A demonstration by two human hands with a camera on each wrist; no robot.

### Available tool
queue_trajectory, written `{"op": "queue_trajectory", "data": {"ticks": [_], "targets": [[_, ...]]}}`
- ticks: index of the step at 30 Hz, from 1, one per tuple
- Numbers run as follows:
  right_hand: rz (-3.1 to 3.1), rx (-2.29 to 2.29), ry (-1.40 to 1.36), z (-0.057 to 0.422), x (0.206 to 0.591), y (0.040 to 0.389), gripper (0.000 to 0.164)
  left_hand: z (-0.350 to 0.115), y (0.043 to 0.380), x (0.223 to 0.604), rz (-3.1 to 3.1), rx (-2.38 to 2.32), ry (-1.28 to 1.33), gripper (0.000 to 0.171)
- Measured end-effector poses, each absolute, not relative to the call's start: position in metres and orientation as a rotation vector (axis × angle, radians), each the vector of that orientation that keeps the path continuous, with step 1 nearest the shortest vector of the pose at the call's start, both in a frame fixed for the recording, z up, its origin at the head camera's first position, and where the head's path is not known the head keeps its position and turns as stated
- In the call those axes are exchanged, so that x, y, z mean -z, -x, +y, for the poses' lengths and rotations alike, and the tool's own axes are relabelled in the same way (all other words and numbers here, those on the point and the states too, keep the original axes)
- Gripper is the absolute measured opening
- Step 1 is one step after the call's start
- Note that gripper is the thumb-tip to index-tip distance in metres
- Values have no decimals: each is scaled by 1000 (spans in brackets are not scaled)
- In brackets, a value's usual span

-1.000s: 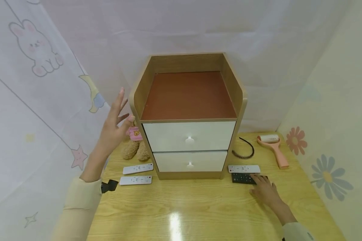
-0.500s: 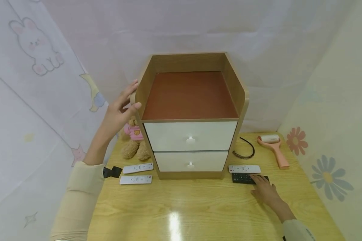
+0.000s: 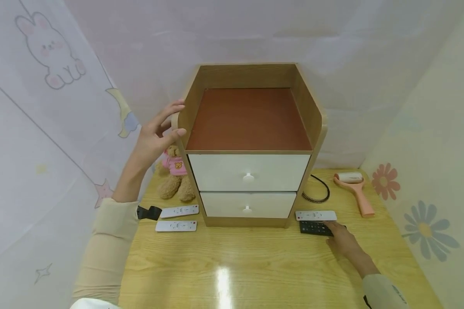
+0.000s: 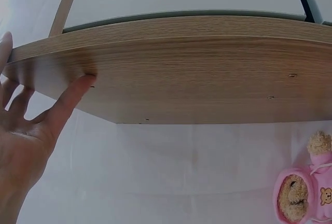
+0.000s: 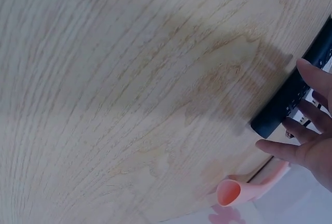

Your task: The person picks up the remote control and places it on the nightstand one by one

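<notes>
A small two-drawer cabinet [image 3: 251, 171] with white drawer fronts and raised wooden sides stands against the back cloth. My left hand [image 3: 152, 137] grips the upper front corner of its left side panel, thumb over the front edge and fingers over the top. In the left wrist view one finger of the left hand [image 4: 31, 136] presses the panel's outer face. At the right, my right hand [image 3: 344, 240] pinches a black remote control [image 3: 313, 228], thumb along its near side and fingers across the other. In the right wrist view the right hand [image 5: 314, 125] covers part of this remote.
A white remote control [image 3: 315, 216] lies just behind the black one. Two more white remotes, one nearer [image 3: 176, 226] and one behind [image 3: 179, 210], lie left of the cabinet, near a teddy bear [image 3: 176, 166]. A black headband [image 3: 321, 198] and an orange lint roller [image 3: 357, 189] lie at the right.
My left hand has moved right from the air beside the cabinet onto its side panel. The right hand has stayed at the black remote, its fingers slightly more bent. The head view has shifted a little.
</notes>
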State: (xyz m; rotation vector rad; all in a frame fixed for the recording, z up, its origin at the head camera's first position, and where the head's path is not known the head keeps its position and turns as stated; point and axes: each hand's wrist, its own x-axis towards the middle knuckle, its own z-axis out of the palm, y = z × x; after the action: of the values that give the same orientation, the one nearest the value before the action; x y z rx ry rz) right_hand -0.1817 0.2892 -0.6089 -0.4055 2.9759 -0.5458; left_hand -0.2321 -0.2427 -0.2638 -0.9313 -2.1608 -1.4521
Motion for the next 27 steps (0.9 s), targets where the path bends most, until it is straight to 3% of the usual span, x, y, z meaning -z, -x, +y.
{"op": "queue_trajectory", "data": {"ticks": [15,27], "targets": [[3067,655,604,303,622,194,53,-243,233,262,-2207,1474,954,58],[3018,551,477,305,617,186,48,-246,233,263,-2201,1533,949,59]]}}
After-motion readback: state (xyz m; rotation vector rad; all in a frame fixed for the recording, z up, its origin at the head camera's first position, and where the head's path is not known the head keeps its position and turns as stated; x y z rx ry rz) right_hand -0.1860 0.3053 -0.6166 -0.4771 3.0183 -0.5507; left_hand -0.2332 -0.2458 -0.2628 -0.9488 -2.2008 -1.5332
